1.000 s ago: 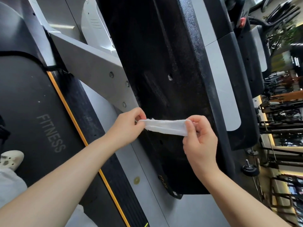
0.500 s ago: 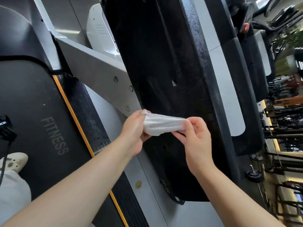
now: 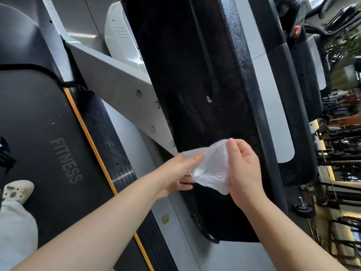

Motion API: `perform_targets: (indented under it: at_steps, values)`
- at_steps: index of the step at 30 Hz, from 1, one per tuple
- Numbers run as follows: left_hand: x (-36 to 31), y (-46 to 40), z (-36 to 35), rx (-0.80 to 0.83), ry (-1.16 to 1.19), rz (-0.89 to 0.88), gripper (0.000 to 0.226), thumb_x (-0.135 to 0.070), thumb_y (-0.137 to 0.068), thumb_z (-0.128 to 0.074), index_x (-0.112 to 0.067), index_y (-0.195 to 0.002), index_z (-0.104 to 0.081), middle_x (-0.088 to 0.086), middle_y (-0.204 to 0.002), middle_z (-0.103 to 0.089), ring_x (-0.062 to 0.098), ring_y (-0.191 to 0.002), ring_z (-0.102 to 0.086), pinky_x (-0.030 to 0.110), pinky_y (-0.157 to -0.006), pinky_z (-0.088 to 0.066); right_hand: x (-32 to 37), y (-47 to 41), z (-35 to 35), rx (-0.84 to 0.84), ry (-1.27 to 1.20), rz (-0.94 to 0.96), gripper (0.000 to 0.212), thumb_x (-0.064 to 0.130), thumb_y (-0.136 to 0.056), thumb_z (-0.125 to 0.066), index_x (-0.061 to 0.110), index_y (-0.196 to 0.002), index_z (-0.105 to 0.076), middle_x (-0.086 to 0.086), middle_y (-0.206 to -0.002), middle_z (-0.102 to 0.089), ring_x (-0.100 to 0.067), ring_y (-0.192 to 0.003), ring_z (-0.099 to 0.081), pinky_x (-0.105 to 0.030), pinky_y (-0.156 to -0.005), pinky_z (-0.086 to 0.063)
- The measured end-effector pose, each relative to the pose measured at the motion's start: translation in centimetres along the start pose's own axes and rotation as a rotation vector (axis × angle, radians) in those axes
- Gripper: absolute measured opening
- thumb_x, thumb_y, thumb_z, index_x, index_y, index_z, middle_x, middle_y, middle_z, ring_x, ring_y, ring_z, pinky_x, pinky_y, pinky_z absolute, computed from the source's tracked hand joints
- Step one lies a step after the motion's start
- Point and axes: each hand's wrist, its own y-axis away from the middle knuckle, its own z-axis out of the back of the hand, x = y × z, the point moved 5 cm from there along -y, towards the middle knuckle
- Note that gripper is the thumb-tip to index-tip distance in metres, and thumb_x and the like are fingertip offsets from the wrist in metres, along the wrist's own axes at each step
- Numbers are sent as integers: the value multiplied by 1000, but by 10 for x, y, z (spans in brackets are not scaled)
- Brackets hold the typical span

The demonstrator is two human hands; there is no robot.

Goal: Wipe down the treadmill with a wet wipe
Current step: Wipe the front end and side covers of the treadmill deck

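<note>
A white wet wipe (image 3: 212, 169) hangs loosely unfolded between both hands, just in front of the treadmill's black textured side panel (image 3: 195, 75). My left hand (image 3: 175, 173) holds the wipe's left edge, thumb on top and fingers underneath. My right hand (image 3: 244, 169) pinches the wipe's top right corner, and the sheet drapes down along its palm. The treadmill's grey upright arm (image 3: 121, 83) with several bolts slants behind the hands. Its dark belt (image 3: 39, 133), printed FITNESS, lies at the left.
An orange stripe and a ribbed black side rail (image 3: 109, 145) run beside the belt, with a grey deck strip (image 3: 175, 227) under the hands. My light shoe (image 3: 17, 190) stands on the belt at far left. More gym machines and weight racks (image 3: 340, 153) crowd the right.
The wipe went from a folded strip stretched between the hands to a loose, opened sheet. Both hands dropped lower and my left hand shifted under the wipe.
</note>
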Motion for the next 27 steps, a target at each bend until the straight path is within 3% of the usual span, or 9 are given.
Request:
perform_targets:
  at_steps: [2, 5, 7, 12, 15, 17, 20, 23, 27]
  values:
    - [0, -2, -1, -31, 82, -64, 28, -22, -90, -63, -14, -117, -61, 5, -102, -71, 16, -91, -68, 29, -78, -56, -2, 0, 3, -5, 27, 14, 20, 22, -96, -50, 15, -81, -61, 8, -71, -61, -3, -69, -58, -20, -64, -50]
    - [-11, -3, 24, -338, 183, -244, 12, -8, -93, -56, -4, -100, -65, 9, -92, -70, 12, -75, -67, 20, -65, -55, -6, 1, 6, 36, 134, 50, 19, 19, -94, -53, 14, -77, -61, 9, -63, -57, -2, -63, -53, -17, -61, -45]
    - [-20, -2, 34, -424, 217, -313, 12, -10, -95, -52, -3, -98, -61, 12, -94, -67, 15, -77, -65, 20, -64, -56, -12, 3, 7, 89, 226, 45, 20, 18, -93, -55, 16, -74, -62, 11, -60, -55, 1, -58, -48, -11, -56, -40]
    - [-27, 3, 38, -423, 429, -210, 25, -32, -97, -49, -12, -91, -60, -3, -59, -43, 4, -45, -35, 13, -42, -40, -16, 4, 12, 105, 292, 47, 18, 16, -92, -54, 15, -76, -62, 13, -53, -49, 1, -50, -41, -9, -49, -35]
    - [-16, 3, 29, -302, 461, -110, 47, -51, -88, -49, -13, -113, -60, 7, -102, -62, 15, -86, -60, 25, -75, -54, -12, 6, 10, 102, 229, 84, 18, 13, -93, -52, 12, -78, -61, 12, -60, -52, 2, -56, -44, -9, -54, -38]
    - [-1, 4, 12, -122, 380, -26, 74, -54, -77, -56, -17, -139, -41, 17, -136, -49, 27, -123, -50, 38, -104, -42, -10, 8, 6, 106, 203, 115, 17, 12, -94, -51, 13, -79, -60, 13, -63, -54, 5, -59, -48, -8, -57, -40]
    - [8, 3, 2, -53, 329, -64, 88, -22, -76, -73, -28, -148, -22, 14, -120, -64, 24, -100, -66, 39, -93, -50, -10, 9, 5, 72, 155, 138, 13, 9, -93, -53, 19, -85, -54, 11, -64, -54, 5, -59, -51, -9, -58, -42]
    - [2, 5, 19, -264, 255, -237, 67, 1, -82, -67, -30, -134, -39, 11, -99, -69, 16, -73, -66, 28, -66, -53, -9, 9, 7, 88, 161, 180, 23, 0, -93, -48, 21, -82, -51, 5, -61, -48, -1, -52, -43, -15, -52, -37]
    - [-17, 16, 31, -386, -200, -499, 34, -3, -82, -69, -29, -103, -65, 1, -94, -68, 17, -85, -65, 19, -76, -54, -12, 7, 9, 136, 222, 183, 39, -3, -89, -54, 32, -81, -70, 12, -79, -67, -4, -72, -64, -22, -64, -50]
